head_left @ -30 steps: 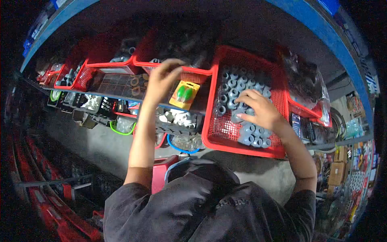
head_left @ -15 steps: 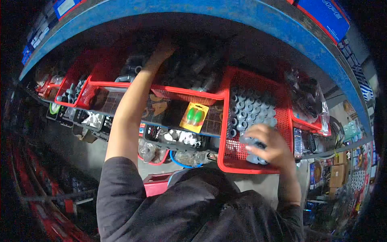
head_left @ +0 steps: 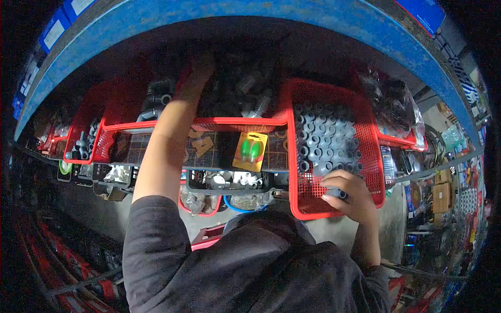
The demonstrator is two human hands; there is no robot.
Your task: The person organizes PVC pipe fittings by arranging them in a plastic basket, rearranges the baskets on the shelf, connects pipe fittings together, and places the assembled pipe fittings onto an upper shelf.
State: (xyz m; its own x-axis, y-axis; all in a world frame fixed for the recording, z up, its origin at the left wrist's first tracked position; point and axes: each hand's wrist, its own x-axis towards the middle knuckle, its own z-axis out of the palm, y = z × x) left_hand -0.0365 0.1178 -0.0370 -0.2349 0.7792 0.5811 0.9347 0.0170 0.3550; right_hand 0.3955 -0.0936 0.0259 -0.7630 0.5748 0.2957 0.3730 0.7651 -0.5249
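Over the front of a red basket (head_left: 339, 209), my right hand (head_left: 350, 194) is closed round a grey pipe fitting (head_left: 336, 192). Rows of similar grey fittings (head_left: 326, 136) fill the middle and back of that basket. My left hand (head_left: 202, 65) reaches deep into a dark red bin (head_left: 240, 121) that holds dark and grey fittings (head_left: 253, 104). Shadow hides its fingers, so what they touch does not show. Between the two baskets, a yellow card pack with green items (head_left: 250, 151) lies on the shelf.
A blue shelf beam (head_left: 250, 9) arches overhead. More red bins (head_left: 83, 156) with fittings stand left, and a bin with plastic bags (head_left: 396, 136) stands right. Below are a black crate of white parts (head_left: 229, 180) and a blue-rimmed basket (head_left: 248, 202).
My left arm has gone from above the shelf deep into the dark bin. My right hand has moved from the middle of the basket to its front, with a fitting now in its fingers.
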